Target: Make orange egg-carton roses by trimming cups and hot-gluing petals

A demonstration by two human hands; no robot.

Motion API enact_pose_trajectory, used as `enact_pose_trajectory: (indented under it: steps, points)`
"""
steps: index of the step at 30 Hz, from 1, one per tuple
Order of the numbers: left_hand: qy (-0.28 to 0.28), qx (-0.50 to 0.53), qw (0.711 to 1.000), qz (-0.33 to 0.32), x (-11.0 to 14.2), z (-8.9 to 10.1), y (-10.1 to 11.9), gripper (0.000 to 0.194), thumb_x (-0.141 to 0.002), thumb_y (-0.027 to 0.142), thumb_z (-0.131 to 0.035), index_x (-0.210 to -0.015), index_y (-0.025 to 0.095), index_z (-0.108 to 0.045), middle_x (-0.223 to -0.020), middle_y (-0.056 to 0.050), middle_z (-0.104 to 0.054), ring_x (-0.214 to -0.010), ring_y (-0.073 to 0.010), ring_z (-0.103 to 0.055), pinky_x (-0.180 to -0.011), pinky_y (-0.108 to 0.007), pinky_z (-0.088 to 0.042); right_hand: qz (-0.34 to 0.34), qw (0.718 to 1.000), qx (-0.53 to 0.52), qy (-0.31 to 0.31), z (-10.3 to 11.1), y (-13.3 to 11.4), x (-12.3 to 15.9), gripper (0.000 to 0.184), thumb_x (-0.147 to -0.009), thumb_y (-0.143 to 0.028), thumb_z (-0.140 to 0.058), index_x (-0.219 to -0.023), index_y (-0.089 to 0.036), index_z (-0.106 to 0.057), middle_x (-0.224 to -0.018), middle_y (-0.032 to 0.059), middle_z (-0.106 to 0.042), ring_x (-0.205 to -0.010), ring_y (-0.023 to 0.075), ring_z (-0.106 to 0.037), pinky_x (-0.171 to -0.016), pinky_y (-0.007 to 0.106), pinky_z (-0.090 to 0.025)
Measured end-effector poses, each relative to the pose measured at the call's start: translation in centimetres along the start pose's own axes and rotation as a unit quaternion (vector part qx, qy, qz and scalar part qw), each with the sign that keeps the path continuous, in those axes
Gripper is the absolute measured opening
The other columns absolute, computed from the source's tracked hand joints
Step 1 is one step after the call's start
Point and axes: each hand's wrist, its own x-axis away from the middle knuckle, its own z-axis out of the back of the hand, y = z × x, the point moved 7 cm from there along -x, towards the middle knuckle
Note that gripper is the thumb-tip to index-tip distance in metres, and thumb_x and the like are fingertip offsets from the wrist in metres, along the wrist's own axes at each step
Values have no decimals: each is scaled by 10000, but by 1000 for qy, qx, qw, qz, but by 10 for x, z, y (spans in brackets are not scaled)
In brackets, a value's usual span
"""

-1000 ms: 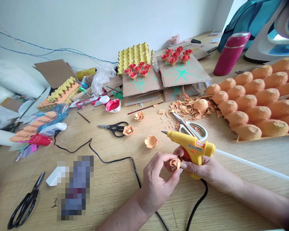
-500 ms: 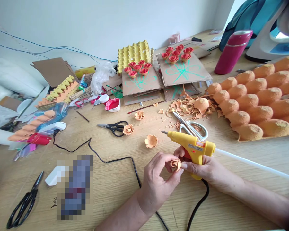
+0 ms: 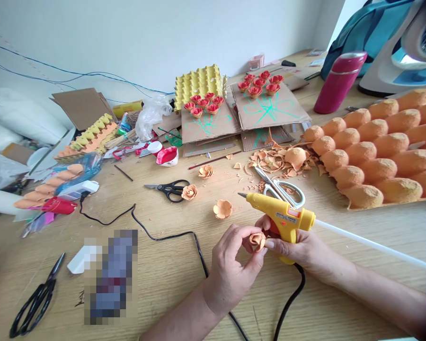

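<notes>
Between the thumb and fingers of my left hand (image 3: 234,265) is a small orange egg-carton flower (image 3: 257,240), its petals curled inward. My right hand (image 3: 298,248) is wrapped round the handle of a yellow hot glue gun (image 3: 282,215), and its thumb tip reaches the flower's side. The gun's nozzle points left, with a white glue stick (image 3: 372,244) sticking out of its back. Beyond my hands lie an open orange flower (image 3: 222,209) and two curled ones, a flower (image 3: 189,192) by black scissors (image 3: 168,189) and a flower (image 3: 206,171) farther back.
White-handled scissors (image 3: 284,192) lie beside orange carton scraps (image 3: 270,158). A large orange egg tray (image 3: 365,196) fills the right side, near a pink bottle (image 3: 341,83). Red flowers stand on cardboard (image 3: 273,106) behind. Black shears (image 3: 39,298) lie front left; a black cord (image 3: 163,237) crosses the table.
The held flower has turned slightly and shifted a little left along with my right hand and the glue gun. My left hand keeps its pinch.
</notes>
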Motion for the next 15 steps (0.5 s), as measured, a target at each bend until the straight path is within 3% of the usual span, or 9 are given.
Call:
enact_pose_trajectory:
  steps: [15]
  points:
    - [1,-6,1000,-12,-1,-1,1,203,-856,77,-660,-1020,190,-627,-792,2,-635,-691,-105,-605,-686,-206,-528,7,1000,15,-11,-1,0,0,325,-773,-413,-800,-915,-208,-593,-879,22,-652,-850,157,-611,-780,266,-526]
